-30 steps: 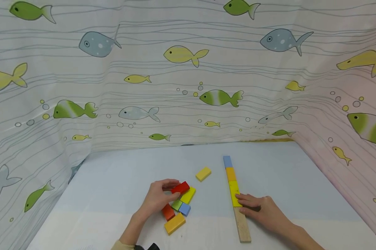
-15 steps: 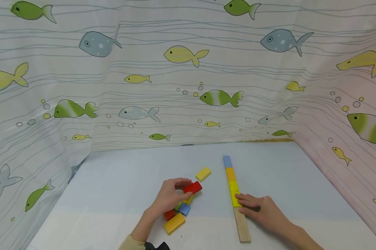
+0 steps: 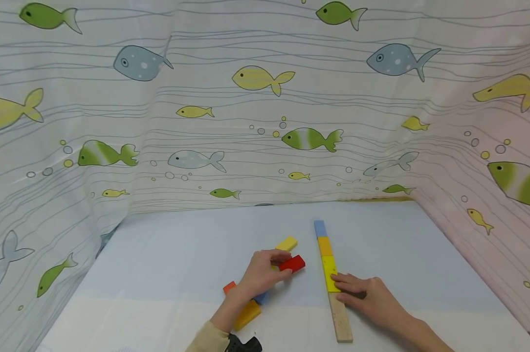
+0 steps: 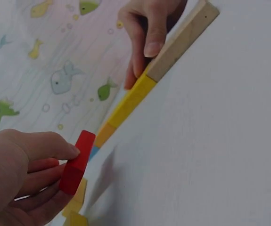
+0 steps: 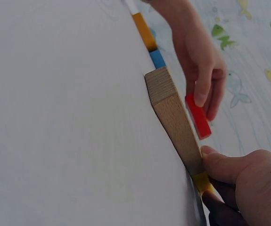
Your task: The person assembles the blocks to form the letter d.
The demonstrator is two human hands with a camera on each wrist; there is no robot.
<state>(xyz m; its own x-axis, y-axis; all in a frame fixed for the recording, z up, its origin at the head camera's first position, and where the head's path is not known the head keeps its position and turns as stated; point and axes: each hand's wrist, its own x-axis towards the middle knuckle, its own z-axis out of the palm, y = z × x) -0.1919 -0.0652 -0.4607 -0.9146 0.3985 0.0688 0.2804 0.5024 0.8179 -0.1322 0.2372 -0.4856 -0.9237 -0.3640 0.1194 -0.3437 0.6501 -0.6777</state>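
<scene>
My left hand pinches a red block between thumb and fingers, in the air above the table. In the left wrist view the red block is tilted, its shadow falling on the table. To the right lies a straight row: a blue block, an orange block, a yellow stretch and a plain wooden block at the near end. My right hand rests against the row's right side, its fingers touching the yellow part and its thumb by the wooden block's end.
Below my left hand lie loose blocks, partly hidden: an orange-yellow block, a blue block and a red-orange block. A pale yellow block lies behind. A fish-printed curtain encloses the table.
My left hand has carried the red block rightward, away from the loose blocks toward the row. My right hand and the row have stayed put.
</scene>
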